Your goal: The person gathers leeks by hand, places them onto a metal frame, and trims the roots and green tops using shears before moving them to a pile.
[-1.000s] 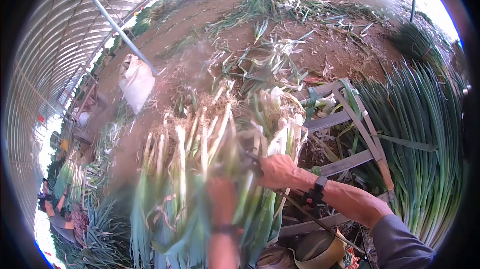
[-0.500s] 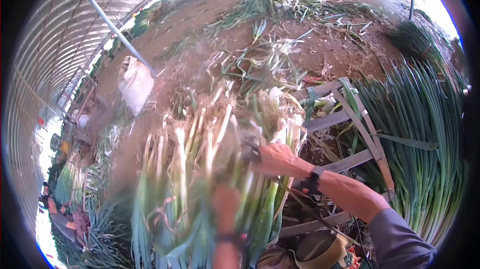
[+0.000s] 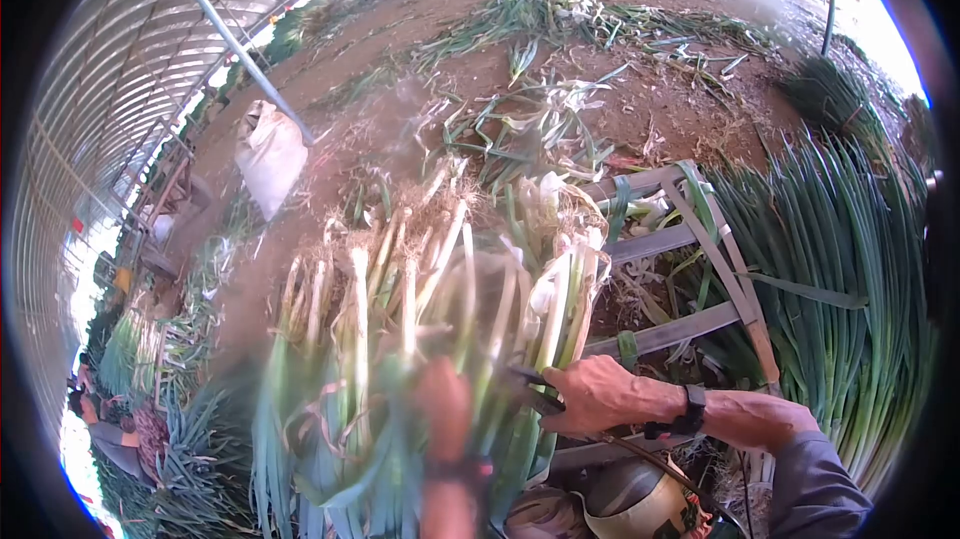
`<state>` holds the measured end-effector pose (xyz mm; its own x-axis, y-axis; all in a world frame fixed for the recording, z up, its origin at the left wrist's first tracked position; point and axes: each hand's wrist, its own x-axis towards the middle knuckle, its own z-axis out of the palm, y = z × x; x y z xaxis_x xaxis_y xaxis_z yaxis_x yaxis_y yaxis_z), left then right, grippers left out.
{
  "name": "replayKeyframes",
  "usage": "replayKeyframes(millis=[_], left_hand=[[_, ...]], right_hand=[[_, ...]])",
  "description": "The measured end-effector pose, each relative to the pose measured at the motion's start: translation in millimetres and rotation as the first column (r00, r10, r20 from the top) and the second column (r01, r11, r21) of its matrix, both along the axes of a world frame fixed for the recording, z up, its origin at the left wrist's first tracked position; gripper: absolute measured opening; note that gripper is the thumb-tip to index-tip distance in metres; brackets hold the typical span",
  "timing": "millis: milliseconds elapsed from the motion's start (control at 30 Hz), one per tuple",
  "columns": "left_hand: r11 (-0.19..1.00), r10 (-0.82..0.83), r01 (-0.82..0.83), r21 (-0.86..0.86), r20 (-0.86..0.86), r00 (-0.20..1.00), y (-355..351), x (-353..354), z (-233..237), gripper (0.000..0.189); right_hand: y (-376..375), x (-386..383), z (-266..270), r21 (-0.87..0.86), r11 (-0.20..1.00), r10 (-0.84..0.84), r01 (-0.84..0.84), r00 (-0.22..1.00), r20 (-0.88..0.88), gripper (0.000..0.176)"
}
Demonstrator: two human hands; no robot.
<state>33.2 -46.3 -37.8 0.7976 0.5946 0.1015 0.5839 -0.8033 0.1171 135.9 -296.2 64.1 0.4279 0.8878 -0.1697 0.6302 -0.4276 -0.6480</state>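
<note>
Long green onions (image 3: 408, 299) lay side by side beneath and ahead of the left hand (image 3: 445, 401), rooted white ends pointing away. That hand was too blurred for its opening or hold to be told; the right hand (image 3: 603, 395) was curled closed around a dark tool (image 3: 546, 403). Onions could plausibly have been bruised or torn if the tool caught them, or have slid sideways if poorly steadied. A slatted frame (image 3: 655, 242) stood forward-right of the right hand, with an onion stack (image 3: 850, 339) farther right. Littered soil (image 3: 370, 69) spread ahead, a pale sack (image 3: 272, 154) lay forward-left, and an arched, ribbed roof (image 3: 110, 69) rose beyond.
</note>
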Motion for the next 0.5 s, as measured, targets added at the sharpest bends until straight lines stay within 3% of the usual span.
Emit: replayKeyframes(millis=[133, 267, 367, 467, 500], left_hand=[[0.999, -0.010, 0.011, 0.043, -0.025, 1.000, -1.1, -3.3, -3.5, 0.024], [0.996, -0.060, 0.060, 0.062, -0.005, 0.998, -4.7, -8.3, -1.9, 0.023], [0.998, -0.050, 0.051, 0.039, -0.018, 0.999, -8.4, -11.5, -1.2, 0.024], [0.996, -0.084, 0.085, 0.037, -0.028, 0.996, -14.9, -14.7, 6.3, 0.023], [0.996, -0.079, 0.080, 0.031, -0.042, 0.996, -15.3, -14.7, 5.7, 0.024]], right_hand=[[3.4, 2.4, 3.9, -0.012, 1.000, 0.013, -0.013, 0.999, -0.032, 0.055], [21.5, 20.4, -2.5, 0.000, 0.999, -0.046, 0.047, 0.997, 0.054, 0.052], [36.5, 37.0, -27.1, 0.062, 0.995, -0.081, 0.074, 0.987, 0.138, 0.063], [55.1, 56.1, -28.1, -0.078, 0.993, -0.084, 0.091, 0.992, 0.089, 0.065], [59.4, 55.8, -24.4, -0.003, 0.984, -0.175, 0.176, 0.979, 0.102, 0.049]])
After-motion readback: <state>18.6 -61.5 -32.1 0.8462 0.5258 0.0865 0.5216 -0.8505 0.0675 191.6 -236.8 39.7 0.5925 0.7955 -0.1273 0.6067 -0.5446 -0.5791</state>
